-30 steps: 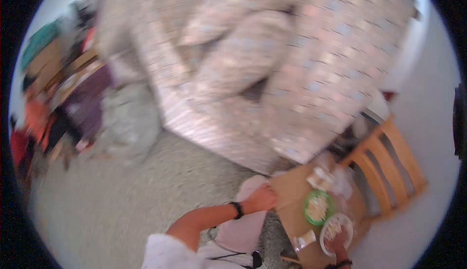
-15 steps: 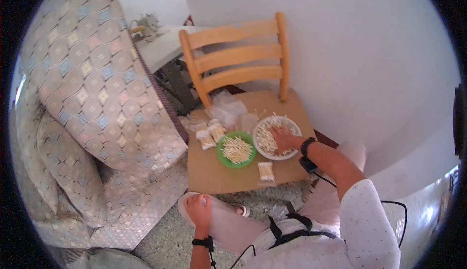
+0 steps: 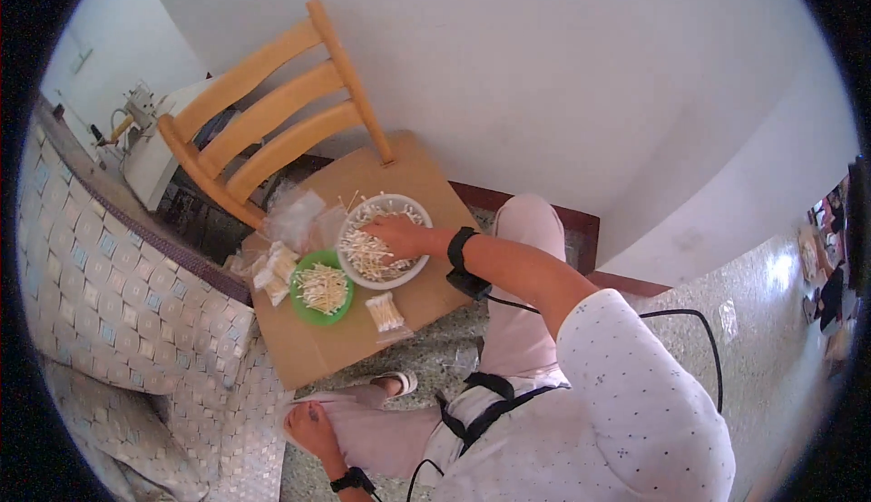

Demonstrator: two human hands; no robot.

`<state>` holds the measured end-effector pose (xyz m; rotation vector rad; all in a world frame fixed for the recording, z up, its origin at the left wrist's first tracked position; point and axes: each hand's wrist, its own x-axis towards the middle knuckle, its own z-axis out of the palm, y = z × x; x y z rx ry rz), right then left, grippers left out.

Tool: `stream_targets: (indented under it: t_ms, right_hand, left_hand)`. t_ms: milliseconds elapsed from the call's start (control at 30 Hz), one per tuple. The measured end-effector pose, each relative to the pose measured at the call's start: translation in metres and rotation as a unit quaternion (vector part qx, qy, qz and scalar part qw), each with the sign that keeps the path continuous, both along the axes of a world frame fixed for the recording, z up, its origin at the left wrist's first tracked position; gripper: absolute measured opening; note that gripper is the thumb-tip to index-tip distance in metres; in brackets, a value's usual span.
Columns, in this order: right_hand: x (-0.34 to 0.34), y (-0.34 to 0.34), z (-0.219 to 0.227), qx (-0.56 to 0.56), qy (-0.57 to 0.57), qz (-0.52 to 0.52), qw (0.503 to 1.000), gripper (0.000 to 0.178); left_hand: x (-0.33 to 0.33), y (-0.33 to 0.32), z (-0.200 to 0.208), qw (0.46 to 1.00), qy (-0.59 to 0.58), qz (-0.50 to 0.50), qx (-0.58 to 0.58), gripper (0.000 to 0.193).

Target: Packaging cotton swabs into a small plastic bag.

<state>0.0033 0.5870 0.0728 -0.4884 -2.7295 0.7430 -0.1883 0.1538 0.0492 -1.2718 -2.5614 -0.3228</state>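
Note:
My right hand (image 3: 396,236) reaches into a white bowl (image 3: 422,270) filled with loose cotton swabs (image 3: 365,253). Its fingers lie spread over and among the swabs, with the tips partly hidden. Touching this bowl on the left is a green bowl (image 3: 309,315), where more cotton swabs (image 3: 323,288) are heaped. A small clear packet of swabs (image 3: 385,312) lies near the seat's front edge. Further left, filled packets (image 3: 275,272) rest beside clear plastic bags (image 3: 295,218). My left hand (image 3: 311,428) rests on my left knee, fingers curled in with nothing visible in them.
Both bowls stand on a brown board (image 3: 308,361) over the seat of a wooden chair (image 3: 272,103). Patterned fabric (image 3: 136,275) drapes at the left. A white wall (image 3: 544,75) rises behind, and a sewing machine (image 3: 136,107) sits on a table at far left.
The view has swung right, so the chair and bowls appear further left and tilted. My right hand stays in the white bowl, and my left hand stays on my knee.

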Motion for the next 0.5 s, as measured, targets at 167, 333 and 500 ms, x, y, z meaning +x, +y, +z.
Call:
stream_targets:
  t_ms: [167, 333, 500]
  right_hand:
    - [0.004, 0.015, -0.02, -0.037, 0.068, 0.013, 0.997, 0.084]
    - [0.021, 0.023, -0.002, -0.093, 0.092, 0.061, 0.989, 0.061]
    - [0.015, 0.006, 0.015, -0.219, 0.194, -0.025, 0.956, 0.03]
  left_hand:
    - [0.05, 0.04, 0.033, 0.973, -0.181, -0.116, 0.083, 0.042]
    - [0.12, 0.132, 0.058, 0.941, -0.168, -0.289, -0.049, 0.067]
    - [0.119, 0.159, 0.044, 0.926, -0.125, -0.348, -0.075, 0.069]
